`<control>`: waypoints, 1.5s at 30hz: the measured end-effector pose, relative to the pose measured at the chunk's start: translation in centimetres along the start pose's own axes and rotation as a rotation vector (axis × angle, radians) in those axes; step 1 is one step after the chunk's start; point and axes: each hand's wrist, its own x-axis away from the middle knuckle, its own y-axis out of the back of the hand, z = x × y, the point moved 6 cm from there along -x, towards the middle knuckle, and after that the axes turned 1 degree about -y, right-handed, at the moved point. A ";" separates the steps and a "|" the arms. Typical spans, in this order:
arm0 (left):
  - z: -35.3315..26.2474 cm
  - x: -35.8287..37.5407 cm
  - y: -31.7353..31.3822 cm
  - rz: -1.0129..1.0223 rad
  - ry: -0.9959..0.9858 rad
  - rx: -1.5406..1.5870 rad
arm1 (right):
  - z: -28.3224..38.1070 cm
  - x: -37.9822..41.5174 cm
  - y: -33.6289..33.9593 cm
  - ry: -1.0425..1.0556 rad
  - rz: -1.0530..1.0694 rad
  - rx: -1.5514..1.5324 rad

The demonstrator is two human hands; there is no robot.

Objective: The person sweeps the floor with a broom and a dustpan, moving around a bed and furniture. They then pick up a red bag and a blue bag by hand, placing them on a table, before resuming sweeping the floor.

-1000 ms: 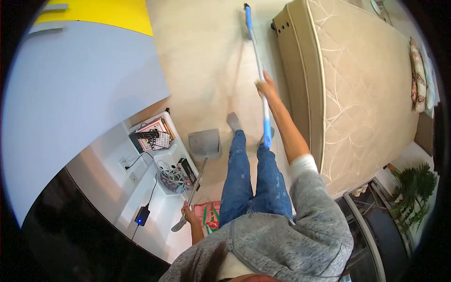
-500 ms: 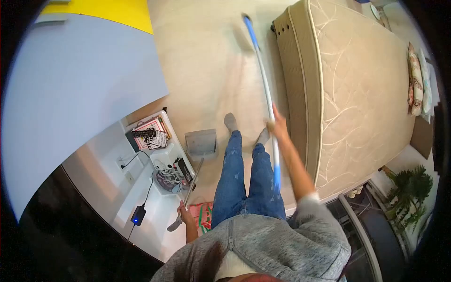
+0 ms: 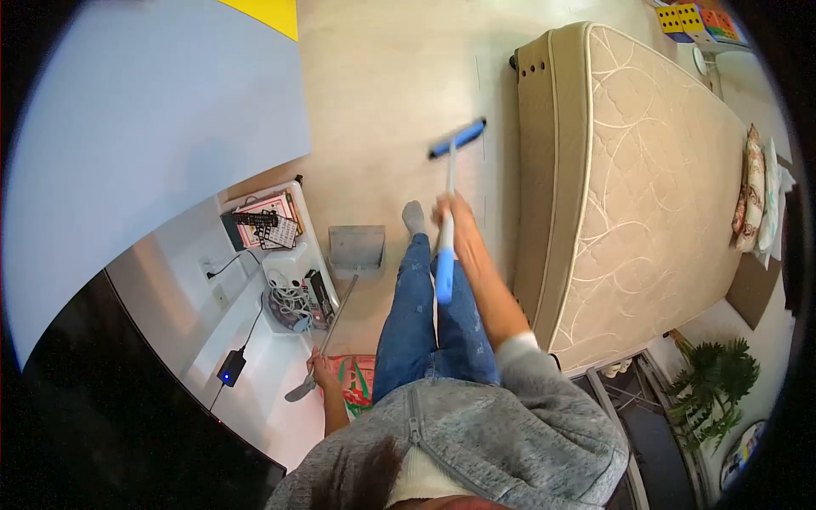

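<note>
A broom [image 3: 446, 246] with a white and blue handle is in my right hand [image 3: 457, 219], its fingers wrapped around the pole. The blue head [image 3: 463, 138] of the broom lies ahead of my feet, with dark bristles along its edge. My left hand [image 3: 323, 371] is closed around the grey handle of a long-handled dustpan [image 3: 357, 246]. The pan rests on the floor to the left of my feet, beside the white shelf unit.
A bed with a beige mattress [image 3: 654, 195] stands on the right. To my left are a white shelf [image 3: 319, 229] with books and cables, a pale blue panel [image 3: 170, 110] and a black power adapter [image 3: 231, 367]. A patterned red mat [image 3: 357, 374] lies by my left leg.
My right hand has moved left and drawn the broom closer, its head coming nearer my feet and turning crosswise. My left hand still grips the dustpan handle.
</note>
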 end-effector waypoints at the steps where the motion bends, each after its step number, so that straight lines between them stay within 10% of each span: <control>1: 0.1 -0.1 -0.2 -0.035 0.000 0.016 | 3.1 -1.1 -3.6 0.094 0.092 -0.067; 6: -0.8 1.9 -2.0 -0.060 -0.056 -0.020 | 11.5 -4.3 -4.2 0.189 0.353 0.028; 11: -3.3 7.9 -6.2 -0.190 0.082 0.136 | 7.6 5.0 2.9 -0.070 -0.108 0.093; 18: -0.5 16.6 -5.9 -0.160 -0.246 0.443 | 19.1 -8.0 -0.3 -0.336 0.419 0.008; 24: -0.9 27.4 -4.7 -0.446 -0.248 0.483 | 27.5 2.3 4.6 0.874 0.352 1.823; 28: -2.6 31.1 -2.4 -0.594 -0.263 0.670 | 27.8 10.2 8.8 -0.296 0.444 1.794; 31: -4.0 33.5 0.2 -0.633 -0.346 0.520 | 20.0 8.0 11.2 -0.649 0.742 1.834; 35: -5.1 35.8 -0.3 -0.642 -0.359 0.632 | 2.5 1.6 17.7 -0.577 1.158 2.124; 37: -2.5 35.0 -1.5 -0.711 -0.144 0.744 | -1.1 -4.4 20.0 0.088 1.386 2.424; 40: 3.3 32.9 -1.5 -0.722 -0.107 0.884 | 8.5 -8.8 10.5 -0.460 1.160 2.096; 44: 7.5 30.1 -4.9 -0.693 -0.188 0.885 | 24.8 -12.9 -1.7 -0.332 0.828 2.181; 45: 7.5 30.1 -5.8 -0.690 -0.196 0.874 | 27.7 -13.1 -3.7 -0.358 0.530 1.759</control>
